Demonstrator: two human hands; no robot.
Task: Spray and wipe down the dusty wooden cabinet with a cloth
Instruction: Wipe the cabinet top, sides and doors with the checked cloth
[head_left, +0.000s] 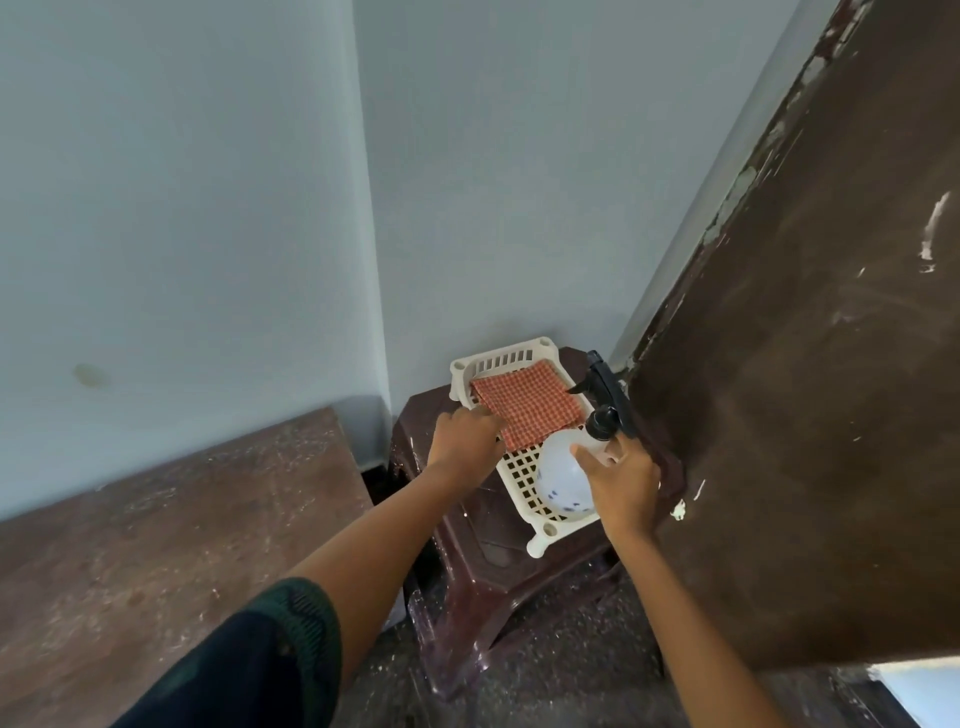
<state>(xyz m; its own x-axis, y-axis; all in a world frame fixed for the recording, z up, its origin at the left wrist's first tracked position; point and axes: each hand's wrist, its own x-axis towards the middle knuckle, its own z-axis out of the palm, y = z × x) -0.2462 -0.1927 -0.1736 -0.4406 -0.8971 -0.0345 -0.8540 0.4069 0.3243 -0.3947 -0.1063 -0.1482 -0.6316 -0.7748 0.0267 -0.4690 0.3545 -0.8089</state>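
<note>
An orange checked cloth lies folded in a white slotted plastic basket on a dark brown plastic stool. My left hand rests on the cloth's near left edge, fingers curled over it. My right hand grips the neck of a translucent white spray bottle with a black trigger head, which stands in the basket's right half. The dusty dark brown wooden cabinet rises on the right, its side scuffed with white marks.
A brown speckled slab surface lies at the lower left. Pale blue walls meet in a corner behind the stool. The floor below is dark and speckled.
</note>
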